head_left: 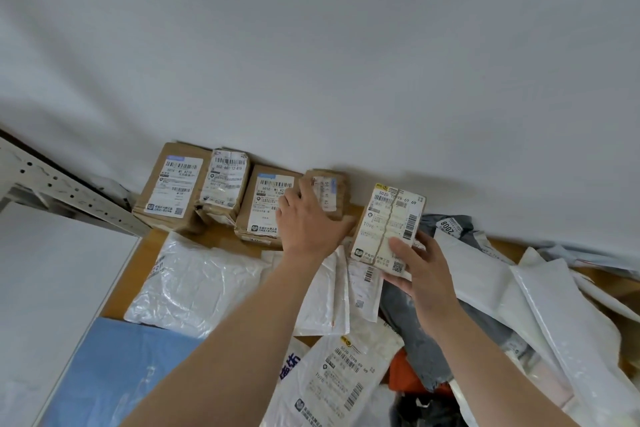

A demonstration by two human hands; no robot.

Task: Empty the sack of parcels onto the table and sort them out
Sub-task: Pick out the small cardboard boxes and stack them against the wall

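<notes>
Parcels in white plastic mailers (194, 284) are strewn over the wooden table (152, 246); sorting is judged under way. A small brown cardboard box (330, 189) at the far edge is gripped by the left hand (308, 222); a white-labelled taped box (388, 222), clasped by the right hand (420, 276), should be set alongside.

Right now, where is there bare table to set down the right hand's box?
A bare strip of table runs left of the white bag, before the box row. A slim gap sits between the small brown box the left hand holds and the labelled box in the right hand. Mailers crowd the right.
</notes>
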